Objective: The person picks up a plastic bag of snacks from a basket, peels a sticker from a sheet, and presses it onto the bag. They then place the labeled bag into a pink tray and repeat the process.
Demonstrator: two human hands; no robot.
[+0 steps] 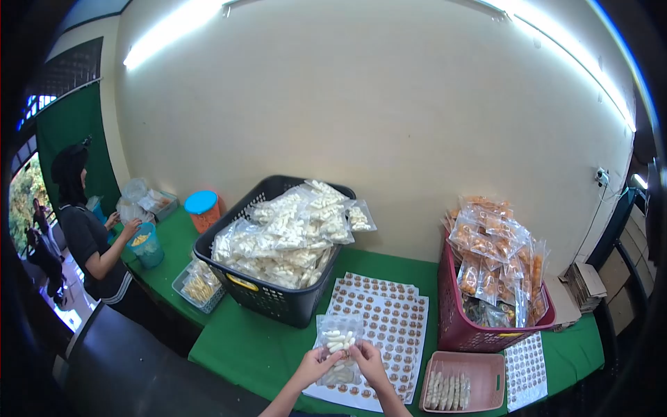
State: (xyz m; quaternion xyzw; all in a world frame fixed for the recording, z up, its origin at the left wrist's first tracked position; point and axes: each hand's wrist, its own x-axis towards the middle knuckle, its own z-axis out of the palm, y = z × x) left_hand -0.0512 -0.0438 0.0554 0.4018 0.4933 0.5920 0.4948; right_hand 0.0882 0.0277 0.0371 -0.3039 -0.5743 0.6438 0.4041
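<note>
In front of me, a clear plastic bag of white finger-shaped snacks (338,332) is between my hands, over the sticker sheets (389,313). My left hand (319,365) pinches the lower left part of the bag, its thumb and fingers closed. Close beside it, my right hand (368,361) is closed at the bag's lower right, fingertips on the plastic. Something small between the fingertips is too fine to make out. The sheets carry rows of round brown stickers and lie on the green tablecloth (264,351).
A black basket (267,283) heaped with bagged white snacks stands ahead left. To the right are a maroon basket (472,337) of bagged orange snacks, a pink tray (486,399) and another sticker sheet (526,372). A co-worker (94,236) stands far left near a blue bucket (147,254).
</note>
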